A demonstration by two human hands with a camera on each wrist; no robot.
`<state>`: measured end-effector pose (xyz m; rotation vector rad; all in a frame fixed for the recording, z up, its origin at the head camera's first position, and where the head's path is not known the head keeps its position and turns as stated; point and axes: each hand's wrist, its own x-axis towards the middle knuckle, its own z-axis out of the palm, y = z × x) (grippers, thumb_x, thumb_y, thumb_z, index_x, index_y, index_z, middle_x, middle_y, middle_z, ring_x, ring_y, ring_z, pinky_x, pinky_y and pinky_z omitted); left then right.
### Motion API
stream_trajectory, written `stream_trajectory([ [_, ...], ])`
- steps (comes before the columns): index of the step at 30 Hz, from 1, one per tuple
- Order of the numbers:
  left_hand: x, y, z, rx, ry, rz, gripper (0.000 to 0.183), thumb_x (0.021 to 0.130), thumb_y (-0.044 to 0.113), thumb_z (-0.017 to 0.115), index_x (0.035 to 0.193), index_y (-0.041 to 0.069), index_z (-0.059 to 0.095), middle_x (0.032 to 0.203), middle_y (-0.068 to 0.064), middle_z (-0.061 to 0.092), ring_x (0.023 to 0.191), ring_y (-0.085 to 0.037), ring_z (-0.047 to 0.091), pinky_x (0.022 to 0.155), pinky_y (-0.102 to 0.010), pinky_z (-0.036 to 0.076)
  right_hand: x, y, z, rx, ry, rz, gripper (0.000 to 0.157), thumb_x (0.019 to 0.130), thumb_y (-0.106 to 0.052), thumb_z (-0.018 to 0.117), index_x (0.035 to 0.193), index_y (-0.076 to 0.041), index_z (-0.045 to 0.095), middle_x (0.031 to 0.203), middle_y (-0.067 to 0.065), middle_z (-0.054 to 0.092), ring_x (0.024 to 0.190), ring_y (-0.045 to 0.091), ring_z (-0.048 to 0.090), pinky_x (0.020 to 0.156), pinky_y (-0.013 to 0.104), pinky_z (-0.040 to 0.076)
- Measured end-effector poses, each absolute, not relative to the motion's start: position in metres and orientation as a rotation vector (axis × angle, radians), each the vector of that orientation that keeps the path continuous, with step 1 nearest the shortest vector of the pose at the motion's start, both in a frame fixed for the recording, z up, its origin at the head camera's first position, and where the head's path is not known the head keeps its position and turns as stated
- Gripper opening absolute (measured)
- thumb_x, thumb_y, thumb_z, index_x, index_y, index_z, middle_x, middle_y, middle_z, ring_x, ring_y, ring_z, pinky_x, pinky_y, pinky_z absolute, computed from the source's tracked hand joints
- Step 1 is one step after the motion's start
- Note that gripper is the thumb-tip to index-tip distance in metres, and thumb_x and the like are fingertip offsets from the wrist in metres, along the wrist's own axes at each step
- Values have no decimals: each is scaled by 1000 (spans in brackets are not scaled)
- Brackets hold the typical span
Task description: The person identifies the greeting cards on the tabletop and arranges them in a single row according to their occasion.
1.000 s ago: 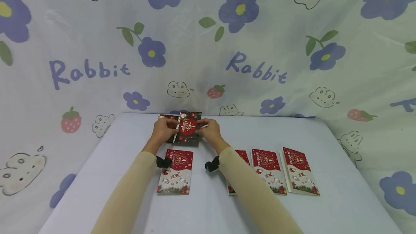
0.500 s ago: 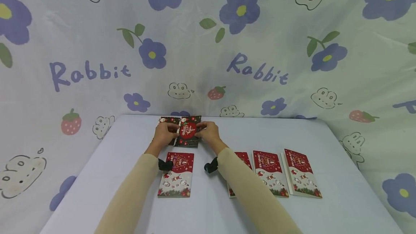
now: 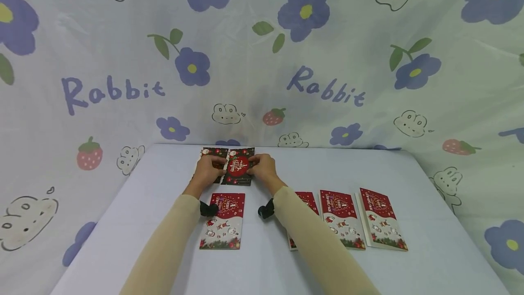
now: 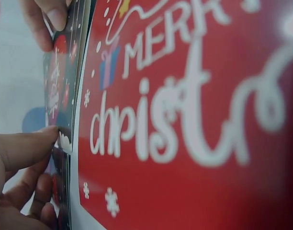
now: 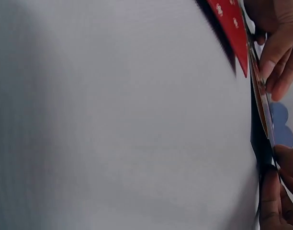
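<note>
Near the table's far edge lies a dark Christmas greeting card [image 3: 239,160] with a red round emblem. My left hand [image 3: 203,174] holds it at its left edge, its thumb [image 4: 34,146] on the card's corner in the left wrist view. At the right edge my right hand [image 3: 265,170] grips it between thumb and finger, the finger [image 5: 270,191] showing low in the right wrist view. A second dark card [image 3: 215,151] sits alongside to the left, partly covered by my left hand. Closer in lies a red and white Christmas booklet [image 3: 223,222], below the left wrist.
Several similar red and white booklets stand in a row at the right, among them the middle one [image 3: 341,217] and the far-right one [image 3: 380,217]. My right sleeve partly covers the leftmost booklet [image 3: 308,200]. A patterned curtain [image 3: 262,58] rises behind the white table [image 3: 155,185].
The held card has come down slightly and its left edge now lines up beside the second dark card. Both hands stay at its edges. The booklets rest where they were.
</note>
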<state>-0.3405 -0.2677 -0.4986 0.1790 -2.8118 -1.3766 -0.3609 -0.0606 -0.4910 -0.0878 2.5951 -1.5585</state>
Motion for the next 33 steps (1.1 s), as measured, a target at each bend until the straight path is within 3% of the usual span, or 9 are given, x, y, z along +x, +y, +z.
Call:
stream_trajectory([
  [13, -343, -269, -496, 150, -2862, -1268, 34, 93, 2, 78, 126, 0, 74, 136, -25, 63, 130, -42, 55, 111, -58, 42, -360, -67, -489, -147, 2736, -1404, 41, 82, 4, 85, 122, -1, 76, 108, 13, 71, 102, 26, 63, 94, 42, 54],
  [21, -342, -267, -495, 162, -2866, -1282, 34, 93, 3, 78, 127, 0, 74, 138, -26, 62, 132, -42, 54, 113, -58, 41, -357, -69, -490, -122, 2815, -1308, 35, 83, -1, 87, 117, 1, 77, 121, 17, 66, 119, 32, 60, 107, 42, 48],
  [29, -338, -263, -491, 121, -2867, -1224, 32, 93, 0, 77, 124, -3, 74, 130, -25, 65, 121, -40, 59, 105, -56, 46, -358, -65, -493, -102, 2784, -1393, 34, 81, 0, 87, 114, 2, 78, 106, 14, 71, 103, 27, 64, 96, 41, 54],
  [33, -336, -261, -490, 49, -2867, -1151, 30, 92, -1, 77, 122, -4, 75, 125, -24, 68, 117, -39, 62, 101, -55, 50, -356, -63, -493, -92, 2754, -1448, 32, 81, 0, 87, 112, 2, 78, 106, 14, 73, 103, 28, 66, 96, 42, 55],
])
